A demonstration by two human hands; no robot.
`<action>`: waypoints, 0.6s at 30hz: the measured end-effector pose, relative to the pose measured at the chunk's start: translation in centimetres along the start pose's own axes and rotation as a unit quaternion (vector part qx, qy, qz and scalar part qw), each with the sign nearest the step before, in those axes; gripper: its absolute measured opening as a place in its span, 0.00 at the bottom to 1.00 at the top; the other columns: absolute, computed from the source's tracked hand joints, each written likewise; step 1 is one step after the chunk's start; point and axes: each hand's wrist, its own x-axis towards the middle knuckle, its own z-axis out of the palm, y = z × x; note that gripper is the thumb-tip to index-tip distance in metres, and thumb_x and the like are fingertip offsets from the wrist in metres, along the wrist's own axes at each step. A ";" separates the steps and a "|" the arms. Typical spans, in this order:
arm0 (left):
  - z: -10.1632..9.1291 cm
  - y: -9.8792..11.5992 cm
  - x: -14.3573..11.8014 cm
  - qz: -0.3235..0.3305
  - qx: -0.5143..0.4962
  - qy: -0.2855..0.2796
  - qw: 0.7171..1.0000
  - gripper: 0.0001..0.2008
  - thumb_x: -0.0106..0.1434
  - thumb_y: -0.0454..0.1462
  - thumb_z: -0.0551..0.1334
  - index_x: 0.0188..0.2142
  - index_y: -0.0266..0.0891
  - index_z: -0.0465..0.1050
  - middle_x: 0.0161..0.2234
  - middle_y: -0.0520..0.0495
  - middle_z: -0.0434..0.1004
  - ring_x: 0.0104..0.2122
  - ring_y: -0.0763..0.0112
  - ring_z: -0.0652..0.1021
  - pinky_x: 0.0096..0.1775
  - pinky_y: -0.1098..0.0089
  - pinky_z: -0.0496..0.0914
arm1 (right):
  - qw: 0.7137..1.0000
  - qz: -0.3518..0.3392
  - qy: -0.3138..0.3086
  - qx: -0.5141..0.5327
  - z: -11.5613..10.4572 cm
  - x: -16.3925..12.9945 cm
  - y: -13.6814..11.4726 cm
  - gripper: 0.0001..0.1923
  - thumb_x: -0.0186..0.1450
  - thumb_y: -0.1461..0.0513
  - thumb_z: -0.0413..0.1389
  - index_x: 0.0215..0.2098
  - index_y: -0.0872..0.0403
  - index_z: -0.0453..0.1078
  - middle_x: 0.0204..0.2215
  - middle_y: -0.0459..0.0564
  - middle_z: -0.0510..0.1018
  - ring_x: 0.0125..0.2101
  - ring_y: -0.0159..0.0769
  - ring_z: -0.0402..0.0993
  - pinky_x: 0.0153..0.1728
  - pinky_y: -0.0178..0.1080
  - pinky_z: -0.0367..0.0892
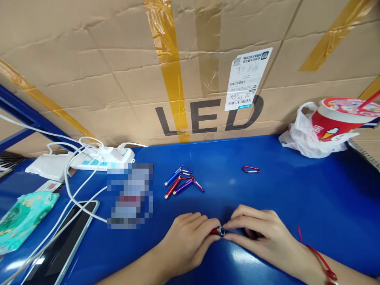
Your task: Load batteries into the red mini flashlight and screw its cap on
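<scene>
My left hand point(194, 237) is closed around a small red keychain flashlight point(214, 230); only its front end shows beyond the fingers, with a dark, shiny tip. At that tip, the thumb and index finger of my right hand point(261, 231) pinch together, and its other fingers are curled. Farther back lie three similar flashlights with carabiner clips: a blue one point(172, 177), a red one point(172, 187) and a purple one point(183, 187). A loose red carabiner point(251, 170) rests by itself to their right.
Left of my hands are a blurred-out phone-like object point(130, 196), a tablet point(63, 241), white cables, a power strip point(101, 159) and a green tissue pack point(26, 215). A large cardboard box point(118, 79) stands behind the blue table point(297, 190). A red cup point(332, 122) sits in a plastic bag.
</scene>
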 end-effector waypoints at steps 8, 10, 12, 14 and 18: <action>0.0 0.0 0.1 0.004 0.002 0.004 1.000 0.13 0.71 0.38 0.44 0.39 0.37 0.64 0.25 0.51 0.72 0.22 0.70 0.70 0.25 0.70 0.61 | 1.000 0.007 -0.006 0.004 0.0 -0.1 0.1 0.05 0.61 0.60 0.58 0.34 0.52 0.74 0.27 0.46 0.76 0.20 0.26 0.69 0.21 0.29 0.64; 0.0 0.1 0.0 0.002 0.002 0.001 1.000 0.13 0.71 0.38 0.43 0.39 0.37 0.64 0.25 0.51 0.72 0.22 0.70 0.70 0.26 0.70 0.62 | 1.000 0.018 -0.011 0.013 0.0 0.0 0.1 0.05 0.61 0.60 0.58 0.34 0.52 0.74 0.26 0.46 0.76 0.19 0.26 0.69 0.20 0.30 0.63; 0.0 0.0 0.0 0.000 -0.004 -0.010 1.000 0.14 0.71 0.38 0.43 0.39 0.37 0.64 0.26 0.51 0.72 0.23 0.70 0.70 0.26 0.70 0.62 | 0.999 0.028 -0.015 0.025 0.0 0.1 0.1 0.06 0.61 0.59 0.57 0.34 0.52 0.75 0.26 0.46 0.76 0.20 0.27 0.70 0.21 0.30 0.64; 0.0 -0.1 0.0 -0.001 -0.017 -0.023 1.000 0.13 0.71 0.38 0.43 0.38 0.37 0.64 0.27 0.51 0.73 0.24 0.71 0.71 0.27 0.71 0.62 | 0.998 0.033 -0.021 0.045 0.1 0.2 0.0 0.06 0.62 0.60 0.57 0.33 0.52 0.75 0.25 0.47 0.76 0.21 0.28 0.70 0.22 0.30 0.65; -0.1 -0.3 -0.1 0.001 -0.029 -0.023 0.999 0.13 0.71 0.38 0.44 0.38 0.38 0.64 0.28 0.51 0.73 0.25 0.71 0.72 0.28 0.71 0.62 | 0.995 0.057 -0.016 0.084 0.3 0.4 -0.1 0.06 0.61 0.61 0.57 0.30 0.52 0.76 0.24 0.46 0.76 0.23 0.29 0.71 0.23 0.29 0.64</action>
